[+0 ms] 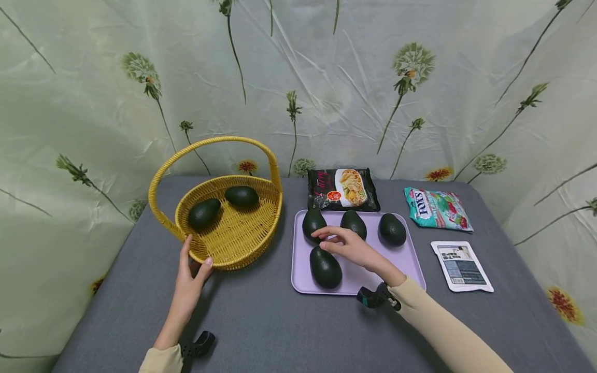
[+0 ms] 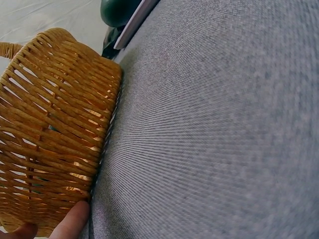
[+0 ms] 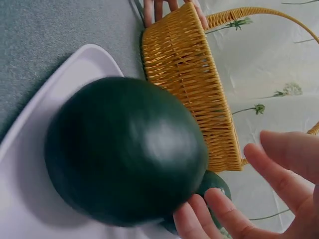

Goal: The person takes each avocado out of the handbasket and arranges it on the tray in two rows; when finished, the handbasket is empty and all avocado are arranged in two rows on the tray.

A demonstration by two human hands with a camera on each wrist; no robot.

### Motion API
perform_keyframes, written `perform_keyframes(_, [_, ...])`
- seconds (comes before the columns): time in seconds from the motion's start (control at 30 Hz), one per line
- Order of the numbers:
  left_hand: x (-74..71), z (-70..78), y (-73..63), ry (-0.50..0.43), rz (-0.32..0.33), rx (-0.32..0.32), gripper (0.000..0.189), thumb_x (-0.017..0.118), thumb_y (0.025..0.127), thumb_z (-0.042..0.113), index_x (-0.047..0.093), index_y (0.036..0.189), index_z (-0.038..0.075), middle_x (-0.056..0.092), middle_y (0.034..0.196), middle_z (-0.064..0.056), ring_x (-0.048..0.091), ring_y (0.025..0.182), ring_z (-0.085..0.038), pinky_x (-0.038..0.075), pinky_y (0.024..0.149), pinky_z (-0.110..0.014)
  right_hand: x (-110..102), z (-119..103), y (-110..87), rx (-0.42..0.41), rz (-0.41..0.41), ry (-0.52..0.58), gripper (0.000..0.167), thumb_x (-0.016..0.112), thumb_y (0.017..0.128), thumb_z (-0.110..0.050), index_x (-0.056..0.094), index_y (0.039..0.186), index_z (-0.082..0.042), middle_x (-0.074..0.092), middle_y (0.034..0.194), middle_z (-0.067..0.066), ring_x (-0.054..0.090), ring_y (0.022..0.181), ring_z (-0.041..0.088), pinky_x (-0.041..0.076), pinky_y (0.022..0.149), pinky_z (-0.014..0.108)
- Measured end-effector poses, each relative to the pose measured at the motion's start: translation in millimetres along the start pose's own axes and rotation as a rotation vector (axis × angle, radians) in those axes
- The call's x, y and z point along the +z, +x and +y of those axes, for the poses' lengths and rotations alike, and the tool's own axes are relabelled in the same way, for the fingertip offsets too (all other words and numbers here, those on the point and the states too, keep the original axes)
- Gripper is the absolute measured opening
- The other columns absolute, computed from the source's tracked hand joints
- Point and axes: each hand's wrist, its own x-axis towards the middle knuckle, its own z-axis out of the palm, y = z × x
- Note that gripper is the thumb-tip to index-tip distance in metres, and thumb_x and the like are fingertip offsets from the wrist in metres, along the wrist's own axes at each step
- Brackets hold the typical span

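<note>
Right hand [image 1: 349, 247] over left half of purple tray [image 1: 297, 261], fingers loose and slightly bent, thumb apart, nothing pinched. Front avocado [image 1: 325, 269], by tray's near left corner, sits just below the thumb; far-left avocado [image 1: 312, 223], by the far left corner, lies just beyond the fingertips, which overlap its lower edge in the head view. Contact with either: can't tell. Middle avocado [image 1: 353, 221] lies along tray's far edge, just beyond the knuckles; far-right avocado [image 1: 392, 230] near the far right corner, apart from the hand. Left hand [image 1: 188, 280] rests against near left side of yellow basket [image 1: 244, 243], thumb and fingers spread, touching its wall and rim. Basket stands toward far left corner of grey table [image 1: 275, 331], handle up, with left basket avocado [image 1: 204, 214] and right basket avocado [image 1: 241, 197] inside, both away from the left hand's fingertips. Black noodle packet [image 1: 343, 189] at table's far edge, just behind tray; teal sweets bag [image 1: 438, 209] and white packet [image 1: 462, 266] toward table's right edge.
</note>
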Motion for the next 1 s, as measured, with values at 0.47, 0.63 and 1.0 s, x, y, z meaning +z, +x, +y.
perform_keyframes(0.47, [-0.6, 0.4, 0.5, 0.008, 0.002, 0.012, 0.075, 0.051, 0.100, 0.020, 0.000, 0.155, 0.029, 0.004, 0.157, -0.009, 0.027, 0.135, -0.041, 0.039, 0.085, -0.017, 1.7, 8.4, -11.8, 0.007, -0.206, 0.010, 0.038, 0.064, 0.092, -0.013, 0.057, 0.128, -0.002, 0.056, 0.128, 0.012, 0.046, 0.122, 0.031, 0.036, 0.100, 0.049])
perform_keyframes(0.63, [0.2, -1.1, 0.1, -0.001, 0.000, 0.002, 0.075, 0.052, 0.100, 0.021, 0.000, 0.155, 0.030, 0.005, 0.157, -0.010, 0.027, 0.134, -0.039, 0.038, 0.082, -0.013, 9.8, 11.4, -7.8, -0.035, -0.150, -0.004, 0.036, 0.064, 0.092, -0.012, 0.058, 0.125, -0.001, 0.057, 0.126, 0.014, 0.046, 0.121, 0.034, 0.037, 0.099, 0.049])
perform_keyframes(1.0, [0.4, -1.6, -0.1, -0.012, 0.005, 0.010, 0.075, 0.051, 0.100, 0.020, 0.000, 0.155, 0.031, 0.006, 0.157, -0.011, 0.028, 0.134, -0.039, 0.038, 0.084, -0.014, 7.8, 10.2, -9.3, -0.023, -0.156, -0.010, 0.038, 0.062, 0.093, -0.013, 0.056, 0.129, -0.002, 0.053, 0.130, 0.016, 0.045, 0.122, 0.038, 0.038, 0.098, 0.052])
